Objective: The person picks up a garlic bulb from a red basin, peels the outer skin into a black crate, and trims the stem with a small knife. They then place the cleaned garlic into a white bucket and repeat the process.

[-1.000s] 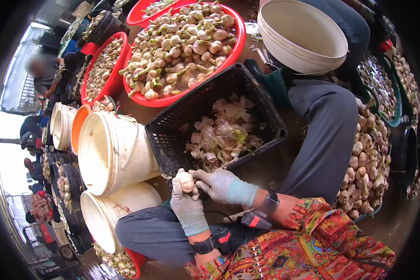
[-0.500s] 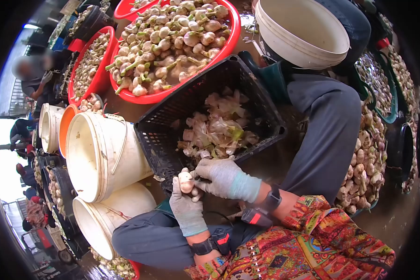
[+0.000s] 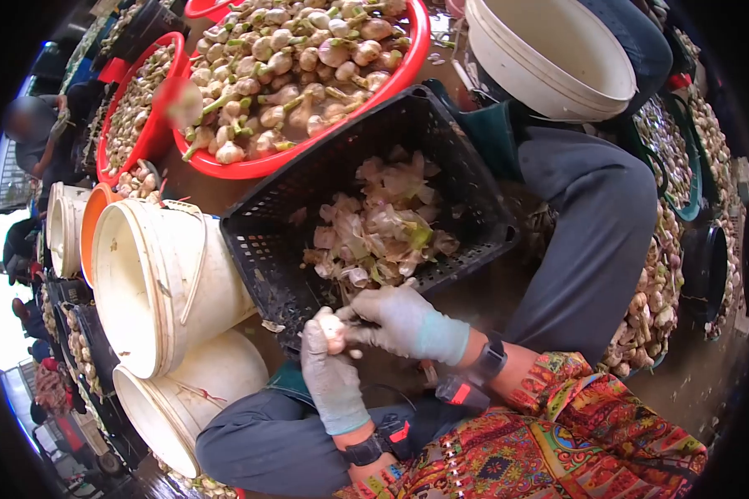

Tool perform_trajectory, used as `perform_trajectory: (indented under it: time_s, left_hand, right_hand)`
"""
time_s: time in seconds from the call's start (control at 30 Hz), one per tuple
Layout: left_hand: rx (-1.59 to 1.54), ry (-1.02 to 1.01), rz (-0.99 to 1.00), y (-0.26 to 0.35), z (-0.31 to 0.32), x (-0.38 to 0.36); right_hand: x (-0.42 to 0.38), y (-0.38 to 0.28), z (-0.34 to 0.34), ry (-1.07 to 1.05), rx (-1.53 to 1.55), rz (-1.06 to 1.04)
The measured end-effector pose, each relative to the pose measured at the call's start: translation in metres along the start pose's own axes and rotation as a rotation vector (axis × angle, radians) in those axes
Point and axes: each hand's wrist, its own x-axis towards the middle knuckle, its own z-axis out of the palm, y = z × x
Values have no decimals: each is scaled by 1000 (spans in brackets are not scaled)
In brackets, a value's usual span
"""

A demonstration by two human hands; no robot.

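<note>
My left hand (image 3: 331, 378), in a pale work glove with a light cuff, is closed around a garlic bulb (image 3: 333, 331) held upright by thumb and fingers. Against the bulb's right side press the curled fingers of my right hand (image 3: 399, 320), gloved the same way. Whatever lies inside those right fingers is hidden. Both hands are just over the near edge of a black plastic crate (image 3: 495, 229). Loose garlic skins (image 3: 379, 220) lie heaped in it.
A red tub (image 3: 424, 41) heaped with garlic bulbs stands beyond the crate. White buckets (image 3: 171, 283) lie tipped at the left, and a white tub (image 3: 549, 58) stands at the upper right. More garlic (image 3: 649, 308) is piled right of my knee. A person (image 3: 37, 133) sits far left.
The view has shifted slightly, so the tubs and buckets sit farther left. The garlic bulb has turned a little in my left hand, and my right fingers stay against it.
</note>
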Motion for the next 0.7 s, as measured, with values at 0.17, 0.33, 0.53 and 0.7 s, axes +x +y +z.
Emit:
perform_trajectory:
  time_s: [0.17,0.33,0.53,0.7]
  left_hand:
    - [280,128,-61,2,8,-3]
    - [298,-75,-31,6,1,0]
    - [86,-140,38,-5,-4,-2]
    - [338,-217,183,9,-3,-13]
  right_hand:
    - [1,1,14,-50,-201,99]
    - [3,-1,15,32,84,321]
    - [5,8,11,-101,1058,593]
    - [0,-21,-16,-152,984,429]
